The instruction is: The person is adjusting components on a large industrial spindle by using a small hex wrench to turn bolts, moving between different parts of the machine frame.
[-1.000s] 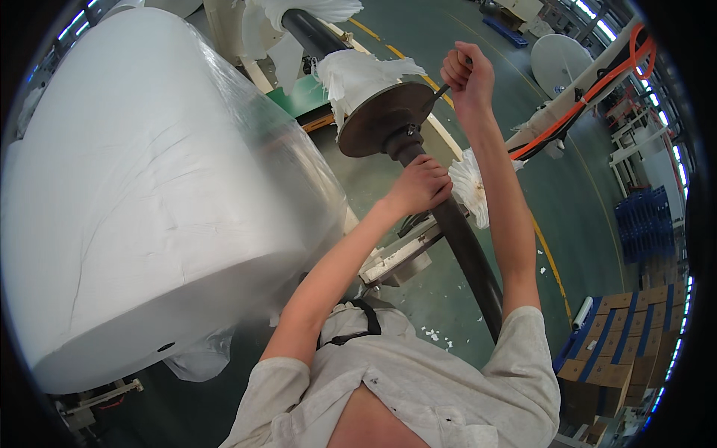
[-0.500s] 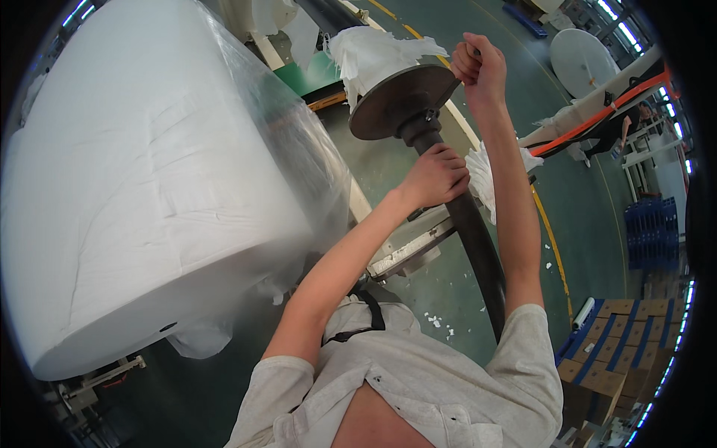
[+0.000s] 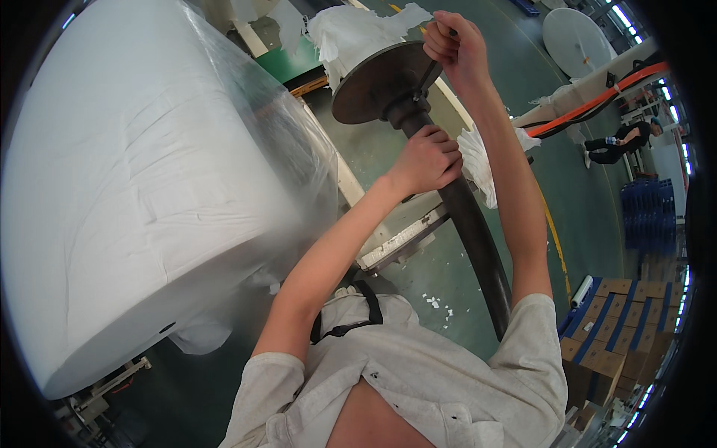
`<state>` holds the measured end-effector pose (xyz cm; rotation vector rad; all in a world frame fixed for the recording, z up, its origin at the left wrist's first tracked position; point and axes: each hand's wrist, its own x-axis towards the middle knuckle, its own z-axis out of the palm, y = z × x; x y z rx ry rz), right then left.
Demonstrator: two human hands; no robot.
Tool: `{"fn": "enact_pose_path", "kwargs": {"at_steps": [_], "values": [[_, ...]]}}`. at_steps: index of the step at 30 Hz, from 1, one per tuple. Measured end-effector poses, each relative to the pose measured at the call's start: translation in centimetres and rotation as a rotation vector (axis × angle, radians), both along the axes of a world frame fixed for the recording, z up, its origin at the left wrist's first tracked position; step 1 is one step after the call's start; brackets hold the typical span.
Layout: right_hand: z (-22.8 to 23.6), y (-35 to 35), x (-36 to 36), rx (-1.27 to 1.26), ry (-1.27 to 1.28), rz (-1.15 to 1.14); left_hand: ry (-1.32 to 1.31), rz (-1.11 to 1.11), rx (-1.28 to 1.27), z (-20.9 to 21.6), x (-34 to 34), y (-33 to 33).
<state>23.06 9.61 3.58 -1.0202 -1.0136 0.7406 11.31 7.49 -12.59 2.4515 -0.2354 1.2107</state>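
A long dark metal shaft [image 3: 478,246] runs up from beside my right arm to a round dark flange disc [image 3: 358,93] with a collar [image 3: 407,112]. My left hand [image 3: 429,158] is closed around the shaft just below the collar. At the disc's right edge my right hand [image 3: 459,48] is closed in a fist on a thin dark rod [image 3: 427,78] that slants up from the collar; the fingers hide its far end. Torn white paper [image 3: 351,37] is bunched around the shaft behind the disc.
A huge white paper roll [image 3: 149,187] in clear film fills the left. Beyond my right arm are a pale machine beam [image 3: 556,108] with an orange hose [image 3: 597,103] and stacked cartons [image 3: 620,328]. A person [image 3: 624,142] is at far right. Paper scraps [image 3: 441,305] litter the floor.
The disc, shaft and both hands appear slightly higher and further left, as the whole view has shifted. Both grips look the same. The person at far right shows more fully.
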Motion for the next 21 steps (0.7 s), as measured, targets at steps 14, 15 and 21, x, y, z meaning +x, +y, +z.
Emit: {"fn": "enact_pose_path", "kwargs": {"at_steps": [14,15,21], "values": [[-1.6,0.8,-2.3,-0.030,-0.018,-0.096,-0.028,0.012,-0.058,-0.1,0.2,-0.6],[-2.1,1.1,-1.2,-0.021,-0.061,0.028,-0.025,0.017,-0.057,0.0,0.1,-0.5],[-1.8,-0.8,5.0,-0.060,0.245,0.145,-0.022,-0.024,-0.074,0.3,0.0,-0.7]]}}
